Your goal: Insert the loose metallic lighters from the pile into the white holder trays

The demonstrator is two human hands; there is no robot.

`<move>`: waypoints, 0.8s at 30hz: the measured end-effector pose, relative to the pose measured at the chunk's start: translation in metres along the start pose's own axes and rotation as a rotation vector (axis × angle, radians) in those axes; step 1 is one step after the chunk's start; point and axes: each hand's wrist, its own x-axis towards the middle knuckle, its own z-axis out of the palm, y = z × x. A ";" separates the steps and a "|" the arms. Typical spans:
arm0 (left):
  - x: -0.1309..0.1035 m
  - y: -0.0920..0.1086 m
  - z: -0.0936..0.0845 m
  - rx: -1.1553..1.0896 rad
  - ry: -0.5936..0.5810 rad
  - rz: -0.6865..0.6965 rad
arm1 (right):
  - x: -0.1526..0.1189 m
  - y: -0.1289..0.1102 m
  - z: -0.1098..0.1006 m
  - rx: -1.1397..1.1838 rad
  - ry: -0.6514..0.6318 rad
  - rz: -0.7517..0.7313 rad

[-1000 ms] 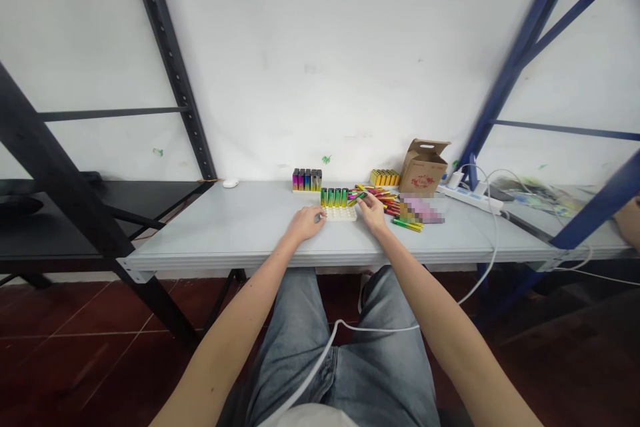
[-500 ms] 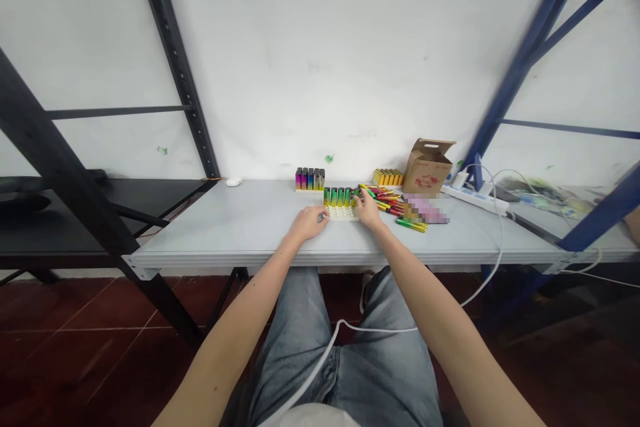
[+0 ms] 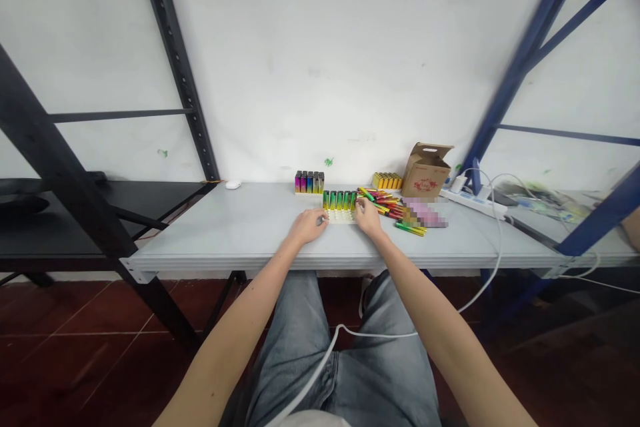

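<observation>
White tray (image 3: 342,218): lies on table (image 3: 240,227), between hands. Green-and-yellow tubes (image 3: 340,200): stand upright along far side, row running left-right. Left hand (image 3: 308,225): curls at tray's left edge. Right hand (image 3: 368,217): bends nearest rightmost tube. Grip, both: cannot tell.

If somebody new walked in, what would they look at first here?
Probably the shiny green-and-yellow pieces, upright in a row in the white holder between the left hand and right hand. Next, the messy colourful pile to their right. Beyond it, near the wall, stands a brown box.
</observation>
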 end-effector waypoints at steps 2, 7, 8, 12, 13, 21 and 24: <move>0.000 0.000 0.000 -0.005 0.000 -0.001 | -0.003 -0.004 -0.004 -0.100 0.028 0.006; -0.001 -0.001 -0.001 -0.007 -0.004 0.001 | -0.005 -0.003 -0.020 -0.389 0.080 0.080; -0.001 0.000 -0.001 -0.007 -0.006 0.001 | -0.005 0.000 -0.023 -0.435 0.054 0.086; -0.001 0.000 -0.001 -0.006 -0.003 -0.002 | -0.006 0.008 -0.032 -0.534 -0.034 0.153; -0.001 0.000 0.000 -0.003 -0.003 -0.006 | -0.007 0.009 -0.033 -0.545 -0.056 0.140; -0.001 0.003 -0.002 -0.006 -0.008 -0.023 | -0.010 0.005 -0.032 -0.507 0.030 0.121; -0.001 0.004 -0.003 -0.004 -0.010 -0.024 | -0.007 0.011 -0.031 -0.448 0.022 0.187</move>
